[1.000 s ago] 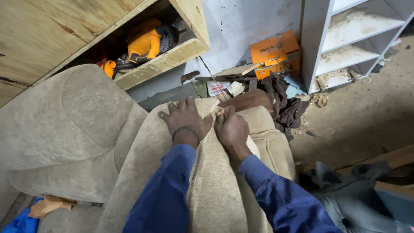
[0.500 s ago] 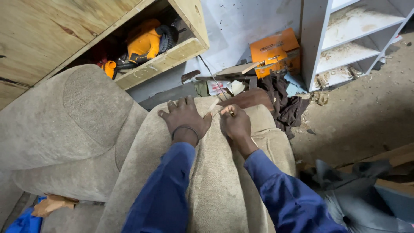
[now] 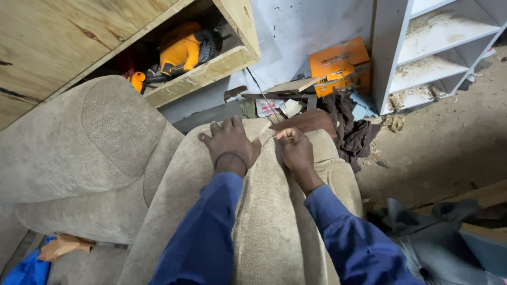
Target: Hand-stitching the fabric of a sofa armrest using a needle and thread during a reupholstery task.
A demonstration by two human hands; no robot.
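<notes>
We see the left hand (image 3: 230, 141) spread flat, fingers open, palm pressed on the beige upholstery fabric (image 3: 264, 221) that covers the sofa piece (image 3: 174, 184) under both hands; it grips nothing. Just beside it, the right hand (image 3: 297, 151) is curled, its fingertips pinching something small and thin at the fabric's seam; we cannot tell what it is. The fabric runs from between the two hands back toward the blue sleeves (image 3: 211, 232). Left of the left hand sits a rounded sofa cushion (image 3: 90, 142). Beyond the hands, on the floor, lie an orange cardboard box (image 3: 338, 62) and dark cloth (image 3: 351, 126). Above the left hand, a wooden shelf (image 3: 211, 68) holds an orange power tool (image 3: 182, 50). Beyond the right hand stands a white shelf unit (image 3: 391, 53).
</notes>
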